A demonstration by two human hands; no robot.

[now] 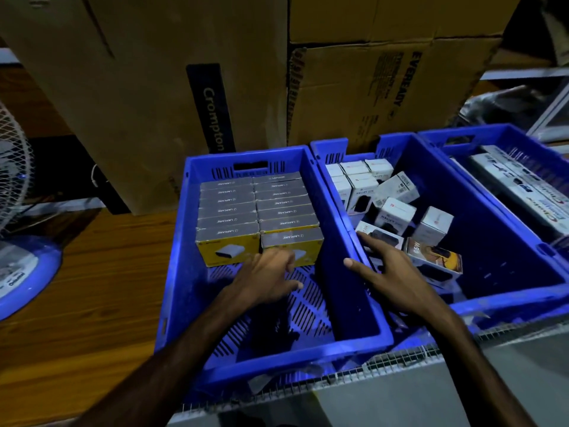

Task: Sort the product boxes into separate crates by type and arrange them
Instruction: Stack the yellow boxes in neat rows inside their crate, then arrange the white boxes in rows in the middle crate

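The left blue crate holds two neat rows of yellow boxes with grey tops at its far end; its near half shows bare slotted floor. My left hand hovers inside it, fingers spread, just in front of the nearest right-hand yellow box. The middle blue crate holds several white charger boxes, some upright, some tumbled. My right hand reaches over the shared rim with fingers spread, touching a white box. A white box marked 65W lies beside it.
A third blue crate at the right holds long white boxes. Large cardboard cartons stand right behind the crates. A pedestal fan sits on the wooden surface at the left. A grey ledge runs along the front.
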